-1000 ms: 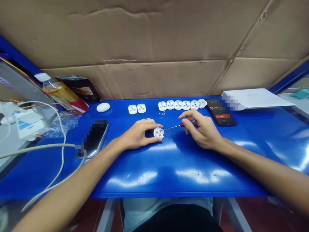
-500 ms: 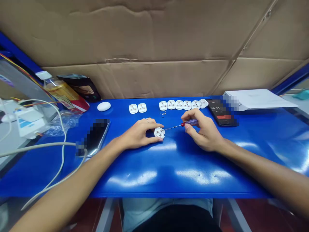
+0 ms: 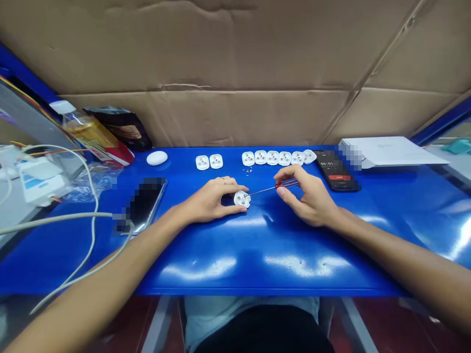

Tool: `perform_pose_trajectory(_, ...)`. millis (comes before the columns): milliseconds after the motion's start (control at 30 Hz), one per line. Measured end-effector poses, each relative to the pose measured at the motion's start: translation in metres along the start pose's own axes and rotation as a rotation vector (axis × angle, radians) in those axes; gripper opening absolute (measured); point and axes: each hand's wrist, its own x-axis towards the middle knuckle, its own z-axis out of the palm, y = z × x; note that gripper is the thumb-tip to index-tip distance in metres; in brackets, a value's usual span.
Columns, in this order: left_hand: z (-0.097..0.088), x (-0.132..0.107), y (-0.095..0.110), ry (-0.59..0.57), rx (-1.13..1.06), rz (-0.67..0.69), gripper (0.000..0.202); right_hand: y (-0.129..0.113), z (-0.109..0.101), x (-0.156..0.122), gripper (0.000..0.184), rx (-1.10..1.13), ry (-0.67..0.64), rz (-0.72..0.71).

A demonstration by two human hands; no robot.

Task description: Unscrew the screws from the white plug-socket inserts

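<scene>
Two hands share the work — my left hand (image 3: 209, 199) clamps the white plug body (image 3: 242, 199) against the tabletop (image 3: 257, 260) to steady it, while my right hand (image 3: 307, 196) pinches the red-handled screwdriver (image 3: 286, 184) so its thin shaft lines up with the plug.

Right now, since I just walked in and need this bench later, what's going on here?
A person sits at a blue table. Their left hand holds a white plug base against the tabletop, while their right hand holds a small screwdriver with its shaft reaching to that plug. Beyond them lie more similar plug bases in a line, with tiny screws nearby.
</scene>
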Motion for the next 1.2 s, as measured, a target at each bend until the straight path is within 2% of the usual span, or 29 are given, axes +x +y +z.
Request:
perform_pose_trajectory(100, -0.0001, 0.0002, -0.0009, 0.003, -0.003, 0.005, 0.048, -0.0006, 0.0001, 0.0007, 0.011, -0.03, 0.007, 0.058)
perform_pose_trajectory(233, -0.0006, -0.0002, -0.0002, 0.005, -0.006, 0.002, 0.048, -0.0008, 0.0006, -0.0001, 0.01, 0.004, 0.016, -0.006)
perform_pose_trajectory(333, -0.001, -0.0006, 0.0009, 0.005, -0.002, -0.01, 0.048, -0.0004, 0.0001, -0.0004, 0.016, 0.018, -0.009, -0.022)
perform_pose_trajectory(533, -0.0007, -0.0008, 0.0009, 0.009, 0.001, -0.013, 0.047, -0.0022, 0.001, 0.0009, 0.014, -0.035, 0.002, 0.073)
perform_pose_trajectory(633, -0.0004, -0.0005, 0.0004, 0.009, 0.004, -0.016, 0.046, -0.0024, 0.0013, 0.0001, 0.011, -0.029, 0.009, -0.005)
perform_pose_trajectory(733, 0.0, -0.0004, 0.0001, 0.007, 0.003, -0.015, 0.047, -0.0013, 0.0009, -0.0003, 0.016, -0.023, -0.007, -0.057)
perform_pose_trajectory(867, -0.0004, -0.0006, 0.0011, 0.003, 0.012, -0.015, 0.046, -0.0001, 0.001, 0.0003, 0.012, -0.039, -0.008, 0.031)
perform_pose_trajectory(967, -0.0016, -0.0006, 0.0027, -0.006, 0.016, -0.032, 0.045, -0.0007, 0.0004, -0.0004, 0.011, -0.041, -0.015, 0.033)
perform_pose_trajectory(1067, -0.0025, -0.001, 0.0027, 0.003, -0.017, -0.046, 0.048, -0.0007, -0.0012, -0.0009, 0.013, -0.057, 0.048, 0.02)
perform_pose_trajectory(1200, -0.0021, -0.0022, 0.0009, 0.086, -0.08, -0.081, 0.06, 0.0046, -0.0017, 0.0026, 0.017, -0.086, 0.106, 0.051)
